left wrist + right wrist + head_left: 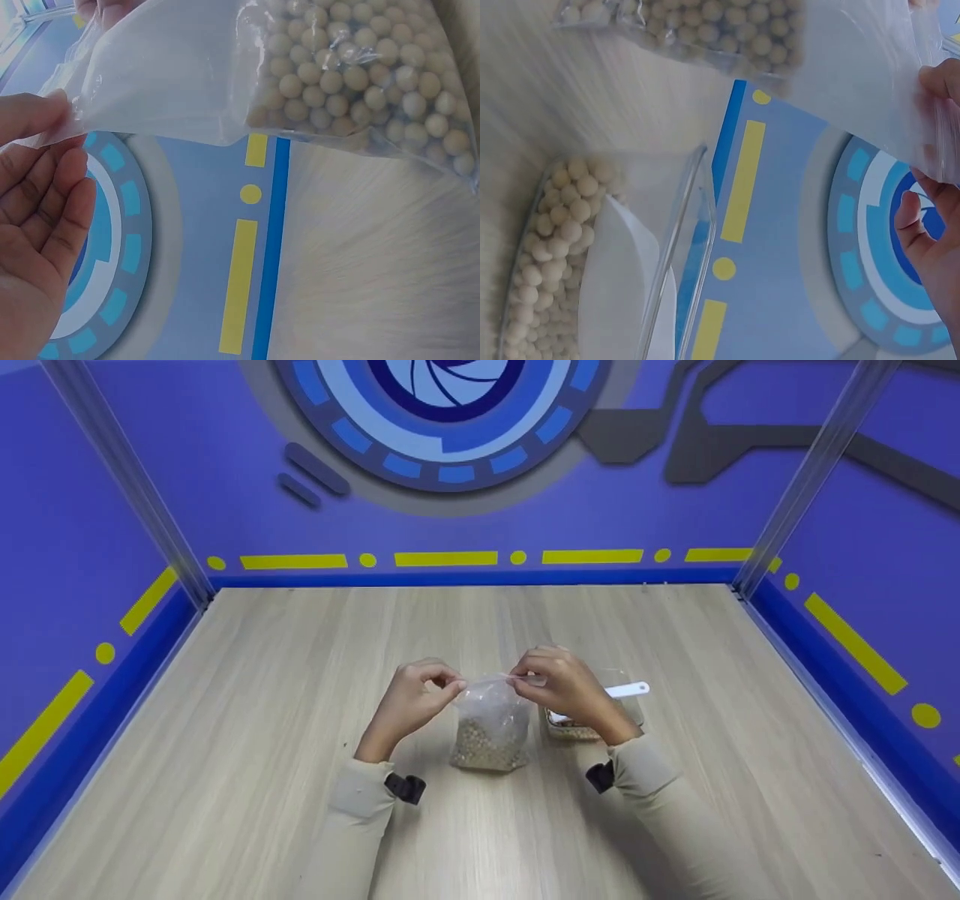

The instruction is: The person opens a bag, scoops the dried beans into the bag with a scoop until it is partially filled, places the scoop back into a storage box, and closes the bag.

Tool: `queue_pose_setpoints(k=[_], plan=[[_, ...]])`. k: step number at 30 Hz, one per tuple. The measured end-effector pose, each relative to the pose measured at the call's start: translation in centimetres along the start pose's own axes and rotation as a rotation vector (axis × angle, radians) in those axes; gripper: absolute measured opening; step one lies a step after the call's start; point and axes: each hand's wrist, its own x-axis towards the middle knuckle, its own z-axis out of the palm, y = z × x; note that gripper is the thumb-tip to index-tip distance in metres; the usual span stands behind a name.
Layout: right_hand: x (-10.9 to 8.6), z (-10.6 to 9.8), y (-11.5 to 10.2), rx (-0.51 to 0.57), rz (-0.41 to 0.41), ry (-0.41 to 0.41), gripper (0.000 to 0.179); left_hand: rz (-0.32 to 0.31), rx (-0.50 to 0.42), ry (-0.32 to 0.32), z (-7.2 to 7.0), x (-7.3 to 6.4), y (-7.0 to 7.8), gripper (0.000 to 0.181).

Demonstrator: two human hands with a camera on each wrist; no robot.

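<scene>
A clear plastic bag (491, 727) stands upright on the table, its lower part filled with small round beige balls (352, 75). My left hand (414, 697) pinches the bag's top left corner between thumb and forefinger, the other fingers loosely bent in the left wrist view. At the top right corner, my right hand (562, 686) pinches the bag's edge the same way. The bag's upper part is slack and holds no balls. Whether its mouth is sealed I cannot tell.
Just right of the bag is a clear rectangular container (697, 202) with more beige balls (555, 247). A white scoop (628, 690) lies in it, handle over the right side. Blue-purple panels (450, 532) wall the wooden table (262, 675).
</scene>
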Motion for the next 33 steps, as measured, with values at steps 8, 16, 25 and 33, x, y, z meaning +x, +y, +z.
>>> queue_pose_setpoints(k=[8,16,25,33], plan=[[-0.2,-0.4,0.6,-0.027,-0.066,0.029,0.005,-0.015,0.002,0.003,-0.3,0.0,-0.2,0.007],[-0.8,-0.7,1.5,0.019,-0.041,0.026,0.005,-0.028,-0.007,0.013,-0.4,0.2,-0.5,0.006],[-1.7,-1.5,2.3,0.173,0.068,-0.001,0.008,-0.044,0.015,0.033,-0.6,0.3,-0.7,0.008],[-1.8,-1.6,2.3,0.223,0.179,-0.075,0.009,-0.067,0.030,0.094,-1.1,0.6,-1.0,0.006]])
